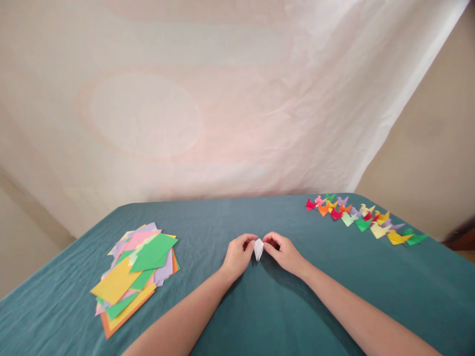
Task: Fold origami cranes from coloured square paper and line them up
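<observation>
A small folded piece of white paper [259, 248] is pinched between both hands at the middle of the teal tablecloth [230, 316]. My left hand [237, 255] grips its left side with curled fingers. My right hand [284, 253] grips its right side, fingers also closed. Both forearms reach in from the bottom edge, and the hands rest low on the cloth. The paper stands roughly upright and tapers to a point at the bottom.
A loose stack of coloured paper sheets [135, 271] lies at the left of the table. Several small folded paper figures [361, 219] in many colours sit in a row at the far right. A pale sheet [208, 109] hangs behind the table.
</observation>
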Available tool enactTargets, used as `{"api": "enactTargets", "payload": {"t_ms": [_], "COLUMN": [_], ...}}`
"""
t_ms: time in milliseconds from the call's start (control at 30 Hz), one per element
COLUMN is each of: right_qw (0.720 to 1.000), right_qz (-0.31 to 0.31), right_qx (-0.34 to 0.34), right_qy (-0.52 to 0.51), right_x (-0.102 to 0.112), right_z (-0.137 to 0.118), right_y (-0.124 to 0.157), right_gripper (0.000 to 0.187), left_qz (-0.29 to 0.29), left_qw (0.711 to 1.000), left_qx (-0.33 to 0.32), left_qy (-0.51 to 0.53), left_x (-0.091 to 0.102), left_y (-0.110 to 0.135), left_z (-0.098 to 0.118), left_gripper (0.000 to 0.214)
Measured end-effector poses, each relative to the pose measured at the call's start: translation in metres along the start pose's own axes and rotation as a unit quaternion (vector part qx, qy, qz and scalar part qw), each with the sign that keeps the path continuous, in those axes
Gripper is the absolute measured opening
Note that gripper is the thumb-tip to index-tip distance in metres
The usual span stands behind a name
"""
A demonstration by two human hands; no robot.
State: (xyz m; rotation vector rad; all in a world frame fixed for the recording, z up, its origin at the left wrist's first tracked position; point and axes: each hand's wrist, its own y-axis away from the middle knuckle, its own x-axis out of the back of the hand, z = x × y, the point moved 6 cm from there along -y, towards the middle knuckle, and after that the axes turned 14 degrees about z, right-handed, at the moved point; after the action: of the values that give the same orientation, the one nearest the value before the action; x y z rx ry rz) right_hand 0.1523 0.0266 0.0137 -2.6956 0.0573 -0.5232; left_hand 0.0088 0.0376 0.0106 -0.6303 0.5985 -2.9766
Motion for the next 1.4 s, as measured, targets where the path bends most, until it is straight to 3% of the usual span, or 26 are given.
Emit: {"api": "enactTargets", "payload": {"t_ms": [267,533,1200,1400], "right_qw": [1.000,0.995,0.980,0.958], "right_qz": [-0.008,0.011,-0.018,-0.038], "right_qx": [0.020,0.073,0.150,0.206], "right_qy": [0.010,0.072,0.126,0.194], "right_x": [-0.002,-0.001,-0.005,-0.006], "right_z": [0.000,-0.001,-0.013,-0.019], "right_y": [-0.001,-0.002,0.004,0.008], "right_gripper": [0.012,0.013,0.021,0.021], "left_qz": [-0.003,0.001,-0.017,-0.018], "left_qw": [0.990,0.975,0.974,0.975], "left_qx": [-0.083,-0.151,-0.128,-0.119], "left_qy": [-0.112,-0.163,-0.187,-0.189], "left_x": [-0.002,-0.001,0.003,0.005], "left_y": [0.004,0.005,0.005,0.003], "left_z": [0.005,0.015,0.018,0.018], "left_gripper": [0.025,0.005,0.014,0.025]}}
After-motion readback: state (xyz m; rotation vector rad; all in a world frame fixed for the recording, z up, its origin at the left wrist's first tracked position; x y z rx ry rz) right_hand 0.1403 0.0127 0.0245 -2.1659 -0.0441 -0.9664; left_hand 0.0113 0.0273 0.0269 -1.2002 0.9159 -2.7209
